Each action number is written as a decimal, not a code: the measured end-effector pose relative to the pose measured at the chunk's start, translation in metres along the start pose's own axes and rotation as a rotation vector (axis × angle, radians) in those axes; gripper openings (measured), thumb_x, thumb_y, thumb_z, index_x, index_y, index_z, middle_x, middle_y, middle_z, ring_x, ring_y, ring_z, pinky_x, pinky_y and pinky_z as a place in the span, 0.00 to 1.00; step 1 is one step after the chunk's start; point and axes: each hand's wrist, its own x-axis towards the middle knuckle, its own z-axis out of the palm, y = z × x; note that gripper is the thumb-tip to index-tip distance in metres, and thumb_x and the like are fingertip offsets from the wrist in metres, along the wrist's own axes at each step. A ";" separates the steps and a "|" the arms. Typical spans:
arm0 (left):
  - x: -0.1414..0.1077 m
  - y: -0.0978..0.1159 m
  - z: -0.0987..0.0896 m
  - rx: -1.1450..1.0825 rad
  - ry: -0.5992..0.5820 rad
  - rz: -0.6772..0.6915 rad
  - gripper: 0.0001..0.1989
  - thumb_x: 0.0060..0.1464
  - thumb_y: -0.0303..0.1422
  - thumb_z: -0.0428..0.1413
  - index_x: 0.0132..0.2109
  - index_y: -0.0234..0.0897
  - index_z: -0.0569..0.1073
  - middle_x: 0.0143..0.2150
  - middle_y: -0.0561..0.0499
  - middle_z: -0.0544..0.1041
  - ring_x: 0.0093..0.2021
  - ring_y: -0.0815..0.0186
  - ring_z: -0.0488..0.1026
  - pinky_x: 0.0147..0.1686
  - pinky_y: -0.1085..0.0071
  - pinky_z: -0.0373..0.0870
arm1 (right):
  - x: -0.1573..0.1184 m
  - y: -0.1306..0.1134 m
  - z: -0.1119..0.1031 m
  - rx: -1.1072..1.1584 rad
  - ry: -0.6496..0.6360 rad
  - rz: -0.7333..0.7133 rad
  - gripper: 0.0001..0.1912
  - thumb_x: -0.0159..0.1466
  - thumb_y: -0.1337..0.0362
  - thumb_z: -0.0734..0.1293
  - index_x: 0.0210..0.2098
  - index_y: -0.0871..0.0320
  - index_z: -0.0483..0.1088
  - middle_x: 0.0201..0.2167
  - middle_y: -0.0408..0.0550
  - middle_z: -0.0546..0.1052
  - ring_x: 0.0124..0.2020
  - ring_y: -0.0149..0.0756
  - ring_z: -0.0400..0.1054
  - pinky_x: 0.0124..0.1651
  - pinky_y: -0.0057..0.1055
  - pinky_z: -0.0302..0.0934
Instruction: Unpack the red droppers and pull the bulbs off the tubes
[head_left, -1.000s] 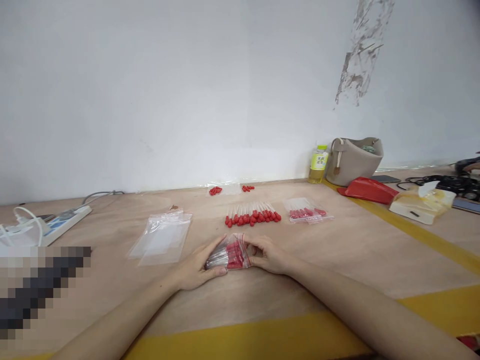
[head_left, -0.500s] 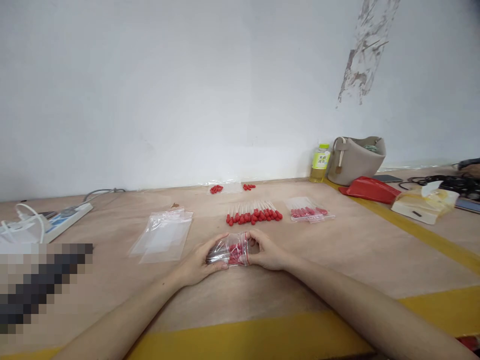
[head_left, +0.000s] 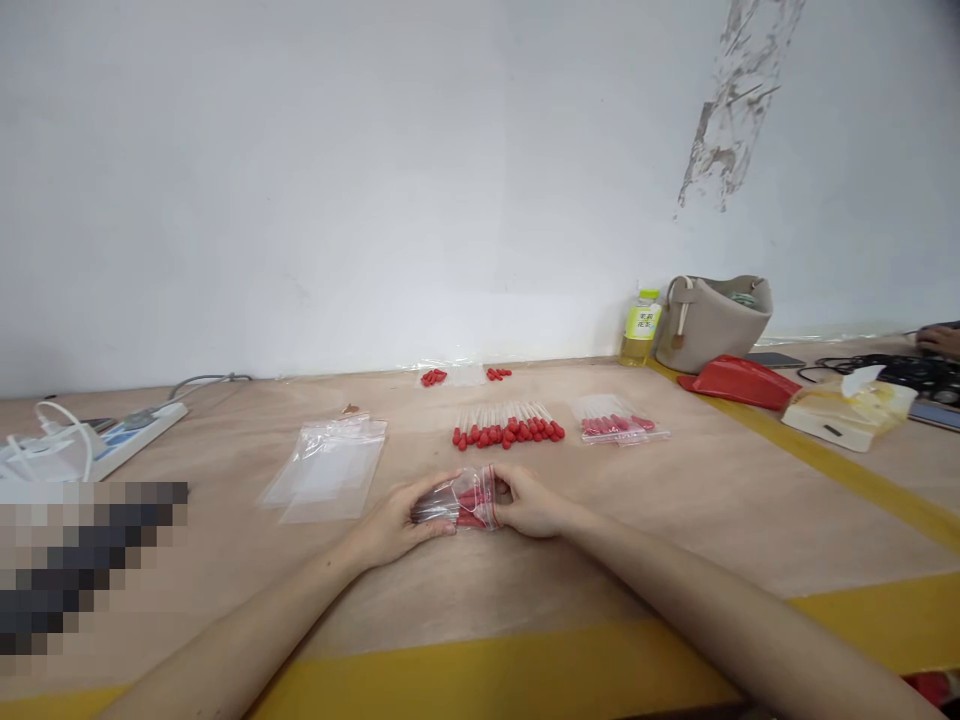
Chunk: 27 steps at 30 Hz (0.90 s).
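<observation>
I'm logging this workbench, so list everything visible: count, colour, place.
held bag: 1, clear, front
red-tipped tubes: many, clear, middle
filled bag: 1+, clear, centre right
flat bags: several, clear, left
loose pieces: several, red, back
bottle: 1, yellow, back right
pouch: 1, grey, beside bottle
red object: 1, red, before pouch
flat object: 1, dark, by pouch
tissue pack: 1, yellow, right
cables: black, tangled, right
power strip: 1, white, left
tape: strips, yellow, front, right
table: 1, tan, beneath
wall: 1, white, behind
co-worker's hand: 1, right edge
left hand: 1, on held bag
right hand: 1, on held bag
</observation>
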 end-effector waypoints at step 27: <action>0.000 0.002 -0.002 -0.003 -0.052 -0.058 0.30 0.50 0.42 0.53 0.59 0.45 0.56 0.58 0.49 0.63 0.55 0.60 0.62 0.53 0.62 0.59 | -0.003 -0.004 -0.023 0.253 -0.291 0.016 0.13 0.49 0.61 0.69 0.32 0.61 0.70 0.24 0.39 0.70 0.23 0.24 0.59 0.24 0.21 0.52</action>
